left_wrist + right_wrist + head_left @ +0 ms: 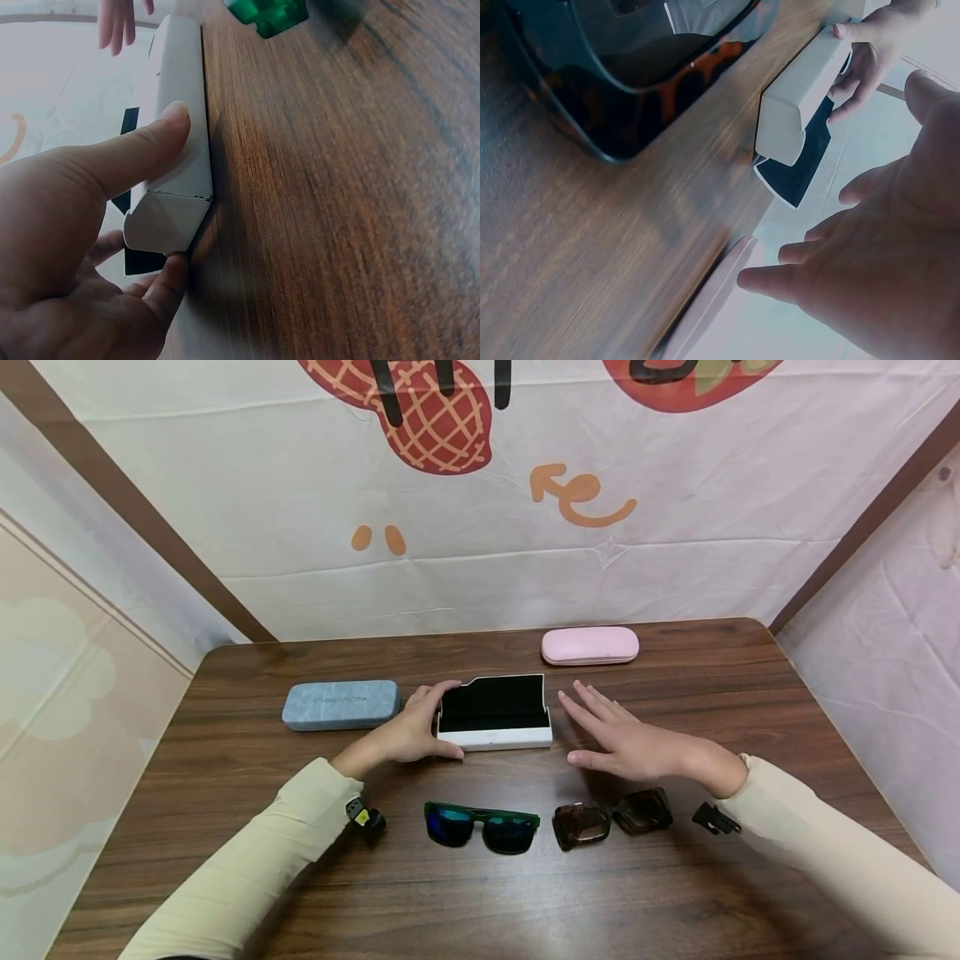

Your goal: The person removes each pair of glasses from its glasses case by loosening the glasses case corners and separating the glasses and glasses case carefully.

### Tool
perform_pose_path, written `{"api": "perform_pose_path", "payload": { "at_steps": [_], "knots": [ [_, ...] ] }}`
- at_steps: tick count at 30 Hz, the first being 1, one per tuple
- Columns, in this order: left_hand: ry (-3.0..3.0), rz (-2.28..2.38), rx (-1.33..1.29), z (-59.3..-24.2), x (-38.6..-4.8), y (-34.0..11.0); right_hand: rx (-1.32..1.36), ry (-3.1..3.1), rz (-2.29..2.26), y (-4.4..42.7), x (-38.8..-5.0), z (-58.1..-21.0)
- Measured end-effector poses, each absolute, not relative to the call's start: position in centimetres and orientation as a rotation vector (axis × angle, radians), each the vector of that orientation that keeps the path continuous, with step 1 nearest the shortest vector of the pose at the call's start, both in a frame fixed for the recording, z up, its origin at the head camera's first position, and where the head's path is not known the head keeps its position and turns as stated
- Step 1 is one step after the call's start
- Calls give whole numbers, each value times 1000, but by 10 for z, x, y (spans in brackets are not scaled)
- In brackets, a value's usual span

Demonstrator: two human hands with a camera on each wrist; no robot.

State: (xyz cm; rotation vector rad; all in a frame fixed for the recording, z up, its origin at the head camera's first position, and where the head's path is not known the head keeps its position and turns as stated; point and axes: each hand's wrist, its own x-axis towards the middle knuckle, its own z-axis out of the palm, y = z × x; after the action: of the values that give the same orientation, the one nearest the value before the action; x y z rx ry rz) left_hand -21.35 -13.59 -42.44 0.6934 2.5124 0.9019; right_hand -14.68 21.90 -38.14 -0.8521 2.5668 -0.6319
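1. The white case (493,714) is set mid-table, its black inside exposed and its long axis laid left to right.
2. Its left end is gripped by the left hand (411,727) — thumb on the white front, fingers curled round the end.
3. Nothing is held by the right hand (637,746); its fingers are extended just beside the case's right end — not touching.
4. Green-framed sunglasses (481,815) are placed nearer the person.
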Motion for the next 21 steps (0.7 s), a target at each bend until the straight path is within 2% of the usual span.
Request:
{"api": "perform_pose_path", "payload": {
  "at_steps": [21],
  "knots": [
    [2510,919,691,-424,-214,-135,-779,2469,-636,210,-179,-380]
  ]
}}
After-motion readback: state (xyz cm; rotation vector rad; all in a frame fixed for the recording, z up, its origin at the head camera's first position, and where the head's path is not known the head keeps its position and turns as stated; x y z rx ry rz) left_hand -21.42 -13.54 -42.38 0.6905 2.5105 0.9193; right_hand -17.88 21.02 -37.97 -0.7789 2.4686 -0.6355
